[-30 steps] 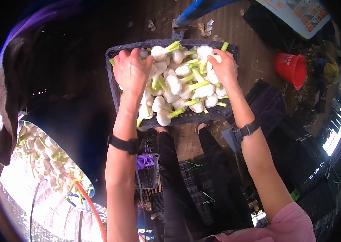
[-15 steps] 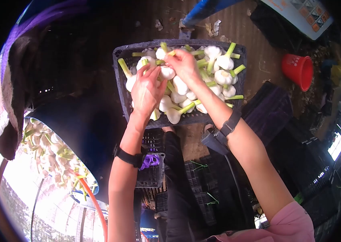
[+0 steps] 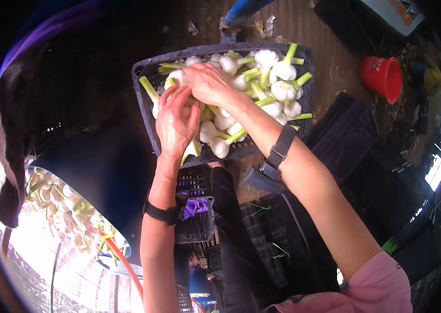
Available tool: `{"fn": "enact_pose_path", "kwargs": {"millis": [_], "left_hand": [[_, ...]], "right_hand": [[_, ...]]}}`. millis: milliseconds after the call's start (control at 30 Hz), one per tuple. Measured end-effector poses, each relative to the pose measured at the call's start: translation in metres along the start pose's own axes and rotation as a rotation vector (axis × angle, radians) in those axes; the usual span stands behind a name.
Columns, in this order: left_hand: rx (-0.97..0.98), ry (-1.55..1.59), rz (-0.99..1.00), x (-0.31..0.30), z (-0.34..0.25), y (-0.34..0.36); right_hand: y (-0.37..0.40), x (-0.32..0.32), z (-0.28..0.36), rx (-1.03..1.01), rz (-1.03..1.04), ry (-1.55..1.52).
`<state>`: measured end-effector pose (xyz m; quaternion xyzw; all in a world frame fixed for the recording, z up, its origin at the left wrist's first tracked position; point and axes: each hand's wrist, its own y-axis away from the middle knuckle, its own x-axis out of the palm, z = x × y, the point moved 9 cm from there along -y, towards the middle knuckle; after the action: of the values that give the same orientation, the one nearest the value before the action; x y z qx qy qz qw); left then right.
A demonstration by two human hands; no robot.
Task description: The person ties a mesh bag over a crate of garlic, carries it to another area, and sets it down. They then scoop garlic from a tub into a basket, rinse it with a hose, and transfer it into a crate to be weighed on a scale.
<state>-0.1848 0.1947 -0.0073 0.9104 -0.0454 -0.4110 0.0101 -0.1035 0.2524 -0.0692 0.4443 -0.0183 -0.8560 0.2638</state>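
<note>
A dark plastic crate (image 3: 145,112) holds a heap of white garlic bulbs (image 3: 283,91) with cut green stems. Over its left part, my left hand (image 3: 176,122) rests with its fingers apart and slightly bent, the tips by a short green stem. Just beside it, my right hand (image 3: 210,85) reaches across, palm down. Its fingers curl against a pale garlic bulb (image 3: 179,78) near the crate's back left. The hand covers part of that bulb and others beneath it. Both wrists wear black bands.
A blue post (image 3: 246,11) stands behind the crate. At right is a red bucket (image 3: 381,78). More garlic (image 3: 64,201) lies in a large container at lower left, near an orange hose (image 3: 121,256). Below sits a small crate with purple ties (image 3: 195,207).
My right hand has moved left and turned palm down, closer to my left hand. The garlic bulb it pinched by the stem no longer shows there. The view has shifted slightly.
</note>
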Motion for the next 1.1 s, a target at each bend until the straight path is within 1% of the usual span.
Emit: {"fn": "enact_pose_path", "kwargs": {"millis": [33,67,133,167,200,233,267,300,333,367,400,467,500,533,567,600,633,667,733,767,800,833,867,933,967,1000,1033,1100], "left_hand": [[0.016,-0.009,-0.036,-0.001,-0.001,-0.003],[0.020,-0.003,-0.036,0.001,-0.001,-0.005],[-0.007,-0.125,-0.215,-0.013,-0.003,-0.011],[-0.059,-0.125,-0.244,-0.015,0.001,-0.016],[-0.043,-0.107,-0.310,-0.017,0.005,-0.023],[-0.080,-0.118,-0.305,-0.014,0.009,-0.029],[-0.123,-0.127,-0.292,-0.010,0.013,-0.031],[-0.197,-0.214,-0.240,-0.004,0.015,-0.044],[-0.269,-0.306,-0.187,0.002,0.019,-0.059],[-0.274,-0.336,-0.206,0.006,0.024,-0.065],[-0.302,-0.361,-0.141,0.010,0.022,-0.067],[-0.270,-0.303,-0.045,0.007,0.019,-0.063],[-0.267,-0.309,-0.051,0.002,0.019,-0.057],[-0.162,-0.276,-0.194,-0.014,0.010,-0.046],[-0.057,-0.245,-0.338,-0.029,0.000,-0.031],[0.012,-0.300,-0.357,-0.036,-0.011,-0.016],[0.010,-0.247,-0.265,-0.031,-0.012,0.001],[0.009,-0.191,-0.171,-0.021,-0.015,0.017],[0.081,-0.095,0.076,0.013,-0.037,0.041],[0.126,-0.106,0.101,0.025,-0.048,0.047],[0.170,-0.114,0.127,0.036,-0.056,0.051],[0.174,-0.118,0.125,0.042,-0.057,0.046],[0.167,-0.111,0.133,0.049,-0.054,0.039],[0.031,-0.137,0.120,0.056,-0.038,0.018],[0.028,-0.131,0.122,0.059,-0.035,0.011],[0.089,-0.146,0.117,0.060,-0.038,0.004],[0.151,-0.162,0.112,0.061,-0.040,0.002],[0.165,-0.121,0.078,0.058,-0.034,0.002]], "right_hand": [[0.002,-0.004,0.000,0.033,0.036,-0.090],[0.006,-0.004,-0.001,0.038,0.035,-0.085],[0.014,-0.026,0.010,-0.045,-0.162,-0.134],[0.027,-0.037,0.002,-0.039,-0.157,-0.071],[0.038,-0.051,-0.018,0.005,-0.239,-0.093],[0.057,-0.077,-0.041,0.152,-0.402,-0.173],[0.075,-0.107,-0.053,0.229,-0.527,-0.026],[0.094,-0.138,-0.064,0.302,-0.650,0.124],[0.102,-0.152,-0.087,0.385,-0.641,0.198],[0.102,-0.151,-0.112,0.540,-0.494,0.197],[0.100,-0.146,-0.121,0.540,-0.485,0.193],[0.093,-0.115,-0.141,0.579,-0.283,0.113],[0.094,-0.118,-0.140,0.554,-0.269,0.092],[0.099,-0.123,-0.127,0.551,-0.274,0.090],[0.102,-0.126,-0.106,0.465,-0.290,0.050],[0.099,-0.127,-0.085,0.374,-0.301,0.007],[0.092,-0.118,-0.062,0.221,-0.257,-0.004],[0.086,-0.106,-0.040,0.133,-0.203,0.136],[0.065,-0.080,-0.009,-0.150,-0.253,0.240],[0.053,-0.073,-0.013,-0.147,-0.249,0.235],[0.043,-0.072,-0.022,-0.132,-0.273,0.053],[0.042,-0.077,-0.023,-0.111,-0.296,-0.127],[0.046,-0.089,-0.035,-0.050,-0.314,-0.191],[0.066,-0.117,-0.064,0.070,-0.353,-0.212],[0.082,-0.128,-0.080,0.186,-0.320,-0.160],[0.097,-0.137,-0.095,0.294,-0.285,-0.106],[0.106,-0.138,-0.108,0.290,-0.278,-0.101],[0.128,-0.122,-0.126,0.222,-0.258,0.305]]}}
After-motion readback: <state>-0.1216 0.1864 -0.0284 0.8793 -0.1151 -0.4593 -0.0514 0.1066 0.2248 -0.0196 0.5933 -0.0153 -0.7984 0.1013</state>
